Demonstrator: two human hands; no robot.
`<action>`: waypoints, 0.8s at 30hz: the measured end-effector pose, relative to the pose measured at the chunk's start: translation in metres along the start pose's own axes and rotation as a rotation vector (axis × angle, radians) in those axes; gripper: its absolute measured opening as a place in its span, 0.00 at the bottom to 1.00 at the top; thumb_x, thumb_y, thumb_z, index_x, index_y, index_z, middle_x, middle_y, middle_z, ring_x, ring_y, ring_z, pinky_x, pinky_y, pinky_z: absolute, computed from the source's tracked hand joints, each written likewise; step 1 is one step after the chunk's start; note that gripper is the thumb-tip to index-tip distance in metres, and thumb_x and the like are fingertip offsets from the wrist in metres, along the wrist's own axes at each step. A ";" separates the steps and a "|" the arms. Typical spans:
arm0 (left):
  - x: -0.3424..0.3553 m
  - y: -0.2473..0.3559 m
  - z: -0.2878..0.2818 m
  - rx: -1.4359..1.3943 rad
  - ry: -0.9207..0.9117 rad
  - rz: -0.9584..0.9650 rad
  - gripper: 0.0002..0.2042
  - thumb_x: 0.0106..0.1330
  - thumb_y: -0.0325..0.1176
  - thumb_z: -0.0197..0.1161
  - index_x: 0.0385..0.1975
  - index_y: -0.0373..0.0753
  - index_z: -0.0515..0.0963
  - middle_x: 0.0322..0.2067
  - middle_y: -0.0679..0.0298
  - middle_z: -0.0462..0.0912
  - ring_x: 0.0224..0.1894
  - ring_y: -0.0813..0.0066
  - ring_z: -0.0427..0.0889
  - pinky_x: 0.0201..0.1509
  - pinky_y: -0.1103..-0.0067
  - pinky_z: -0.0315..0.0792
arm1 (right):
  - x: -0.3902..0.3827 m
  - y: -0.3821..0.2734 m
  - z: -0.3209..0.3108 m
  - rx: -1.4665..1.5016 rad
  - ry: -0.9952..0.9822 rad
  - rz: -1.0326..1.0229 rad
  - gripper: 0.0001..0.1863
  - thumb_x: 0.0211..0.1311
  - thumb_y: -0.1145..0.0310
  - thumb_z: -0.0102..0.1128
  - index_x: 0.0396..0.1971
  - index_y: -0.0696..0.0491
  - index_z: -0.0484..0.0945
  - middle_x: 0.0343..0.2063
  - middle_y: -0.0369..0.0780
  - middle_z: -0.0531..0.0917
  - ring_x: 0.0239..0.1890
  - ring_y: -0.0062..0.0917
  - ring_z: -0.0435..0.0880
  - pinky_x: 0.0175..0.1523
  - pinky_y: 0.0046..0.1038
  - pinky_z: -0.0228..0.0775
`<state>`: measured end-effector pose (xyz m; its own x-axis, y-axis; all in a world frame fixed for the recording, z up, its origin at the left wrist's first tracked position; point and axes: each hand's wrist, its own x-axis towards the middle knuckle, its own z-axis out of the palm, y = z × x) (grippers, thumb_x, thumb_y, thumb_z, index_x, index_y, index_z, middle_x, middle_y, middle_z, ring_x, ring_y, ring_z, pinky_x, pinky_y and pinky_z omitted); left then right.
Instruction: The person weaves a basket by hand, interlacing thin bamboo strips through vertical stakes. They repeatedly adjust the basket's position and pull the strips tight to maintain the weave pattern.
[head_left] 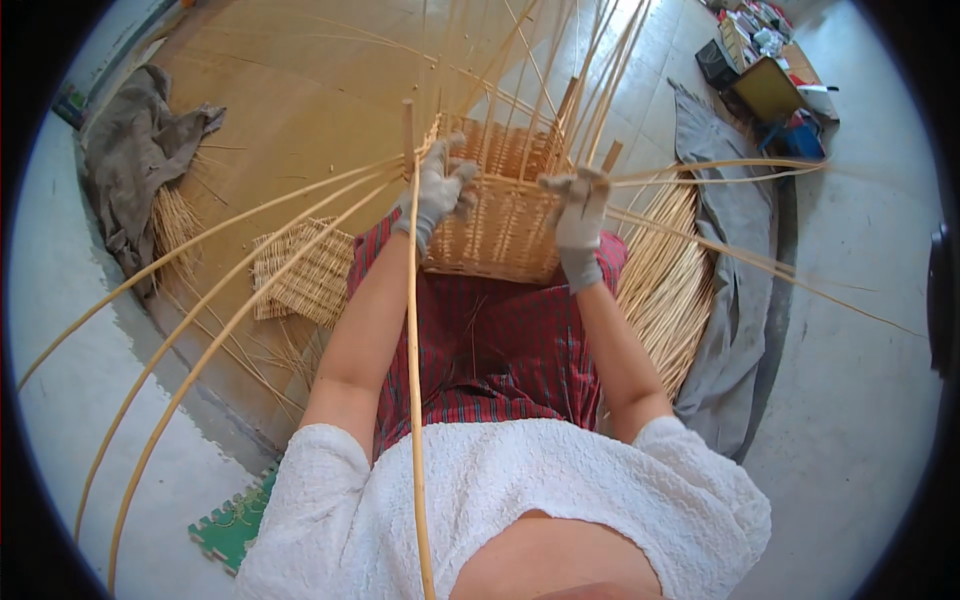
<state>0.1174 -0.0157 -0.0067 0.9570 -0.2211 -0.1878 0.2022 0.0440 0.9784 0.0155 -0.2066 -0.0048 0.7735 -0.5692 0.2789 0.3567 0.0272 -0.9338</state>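
A square wicker basket (490,228) rests on my lap, its open top facing away from me. My left hand (440,188), in a pale work glove, is closed on the basket's left corner, beside an upright stick (408,135). My right hand (580,210), gloved too, is closed at the right end of the near rim, with its fingertips partly blurred. Long willow rods (245,255) fan out to the left from beside my left hand, and one rod (416,420) runs down over my shirt. More rods (720,175) reach out to the right past my right hand.
A flat woven panel (300,272) lies on the floor left of my knee. Bundled rods (665,290) lie to the right beside a grey cloth (735,260). Another grey cloth (145,150) covers rods at left. A cluttered box (770,90) stands at the far right.
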 end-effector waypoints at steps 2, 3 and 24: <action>-0.006 0.018 0.010 0.049 0.012 -0.103 0.20 0.65 0.46 0.74 0.42 0.37 0.76 0.23 0.61 0.79 0.15 0.76 0.78 0.15 0.76 0.73 | -0.002 -0.011 0.004 0.036 0.063 0.079 0.09 0.81 0.66 0.45 0.50 0.54 0.71 0.36 0.40 0.82 0.36 0.26 0.87 0.45 0.32 0.83; -0.006 0.029 0.016 0.136 0.028 -0.165 0.23 0.63 0.47 0.75 0.45 0.36 0.75 0.28 0.58 0.81 0.15 0.76 0.78 0.14 0.76 0.73 | -0.007 -0.014 0.008 0.005 0.036 0.008 0.08 0.81 0.66 0.45 0.49 0.54 0.71 0.35 0.40 0.82 0.36 0.26 0.87 0.44 0.31 0.83; -0.001 0.023 0.083 0.584 -0.266 -0.035 0.27 0.74 0.60 0.56 0.38 0.36 0.79 0.20 0.63 0.78 0.13 0.75 0.74 0.14 0.73 0.73 | 0.127 -0.139 0.058 -1.055 -0.163 0.155 0.25 0.71 0.74 0.55 0.66 0.58 0.68 0.50 0.49 0.82 0.57 0.34 0.82 0.59 0.30 0.76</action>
<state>0.1035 -0.0952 0.0231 0.8526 -0.4500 -0.2656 0.0136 -0.4889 0.8722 0.0941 -0.2350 0.1733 0.8596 -0.5022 0.0945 -0.3226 -0.6767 -0.6618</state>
